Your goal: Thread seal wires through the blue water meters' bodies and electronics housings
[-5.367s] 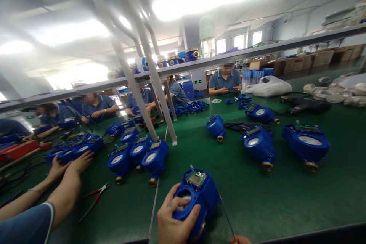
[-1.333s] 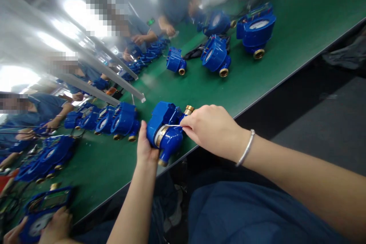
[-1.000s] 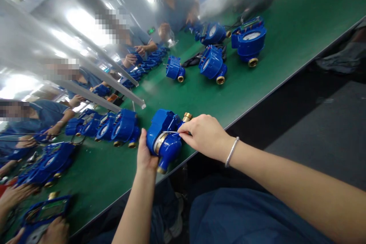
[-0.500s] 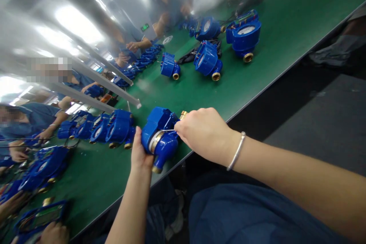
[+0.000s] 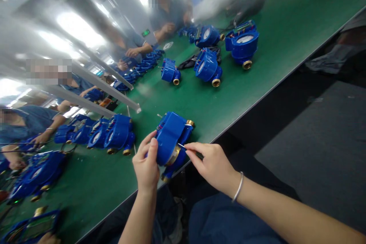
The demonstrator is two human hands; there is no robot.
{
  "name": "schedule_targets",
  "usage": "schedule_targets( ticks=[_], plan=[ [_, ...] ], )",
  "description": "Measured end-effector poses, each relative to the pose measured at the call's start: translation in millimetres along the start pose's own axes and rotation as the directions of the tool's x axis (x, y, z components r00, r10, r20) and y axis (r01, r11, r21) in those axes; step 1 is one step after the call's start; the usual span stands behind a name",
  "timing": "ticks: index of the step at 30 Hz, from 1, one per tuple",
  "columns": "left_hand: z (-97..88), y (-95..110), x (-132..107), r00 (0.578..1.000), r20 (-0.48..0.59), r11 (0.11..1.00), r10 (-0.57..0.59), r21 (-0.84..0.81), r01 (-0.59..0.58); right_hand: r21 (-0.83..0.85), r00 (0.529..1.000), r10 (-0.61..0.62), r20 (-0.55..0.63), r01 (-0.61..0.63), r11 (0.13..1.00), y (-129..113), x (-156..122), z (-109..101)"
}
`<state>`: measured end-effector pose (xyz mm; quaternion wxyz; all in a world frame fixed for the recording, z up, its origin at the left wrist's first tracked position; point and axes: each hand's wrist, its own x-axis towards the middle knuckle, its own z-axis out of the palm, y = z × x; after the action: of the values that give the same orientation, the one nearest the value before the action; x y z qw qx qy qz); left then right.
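My left hand (image 5: 146, 167) is wrapped around the blue water meter (image 5: 171, 139), thumb on its near face and fingers curled over the top, holding it tilted at the table edge (image 5: 228, 126). My right hand (image 5: 213, 166) pinches a thin wire or pin (image 5: 183, 147) between thumb and forefinger, its tip just touching the brass ring on the meter's underside. I cannot tell exactly what the tip enters.

To do this well, I judge the left grip should keep the meter from rolling while the right fingertips feed the tip straight in, with small moves.

The meter hangs partly past the edge, above my lap, so a slip of the left fingers would drop it off the green mat (image 5: 200, 99). Beyond my fingers the mat has open room. Left of my left hand, a row of blue meters (image 5: 108, 137) stands close. Farther out past my right fingers, three more meters (image 5: 207, 66) sit well apart. Other people's hands (image 5: 133, 51) work at the far side.
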<state>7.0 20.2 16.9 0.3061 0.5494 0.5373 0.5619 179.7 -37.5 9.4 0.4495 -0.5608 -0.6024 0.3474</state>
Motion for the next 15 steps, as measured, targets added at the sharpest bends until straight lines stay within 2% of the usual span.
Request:
schedule_targets(
  ticks=[2,3,4,7,9,12,15],
  plan=[
    [-1.1,7.7,-2.9,0.989,0.075,0.976,0.131,0.167,-0.142,0.356,0.992,0.122,0.002,-0.115,0.928,19.2,0.8,7.5],
    [-1.5,12.0,-4.3,0.979,0.101,0.952,0.174,0.238,-0.194,0.444,0.985,0.166,0.038,-0.166,0.880,25.8,1.7,9.6],
    [-1.6,15.9,-5.9,0.971,0.122,0.925,0.207,0.298,-0.235,0.483,0.979,0.188,0.073,-0.200,0.853,30.7,2.5,10.4],
    [-1.0,22.6,-12.3,0.952,0.155,0.858,0.265,0.413,-0.306,0.495,0.975,0.182,0.128,-0.222,0.840,38.6,0.6,7.7],
    [0.2,22.2,-17.0,0.958,0.127,0.846,0.256,0.450,-0.286,0.436,0.984,0.133,0.120,-0.172,0.883,42.2,-4.7,3.3],
    [3.2,19.5,-22.4,0.983,0.018,0.875,0.183,0.452,-0.172,0.164,0.997,-0.070,0.042,0.062,0.984,48.6,-15.8,-4.6],
    [7.2,20.7,-26.7,0.989,-0.029,0.884,0.144,0.452,-0.115,-0.157,0.972,-0.236,0.021,0.236,0.959,54.0,-24.5,-13.3]
  ],
)
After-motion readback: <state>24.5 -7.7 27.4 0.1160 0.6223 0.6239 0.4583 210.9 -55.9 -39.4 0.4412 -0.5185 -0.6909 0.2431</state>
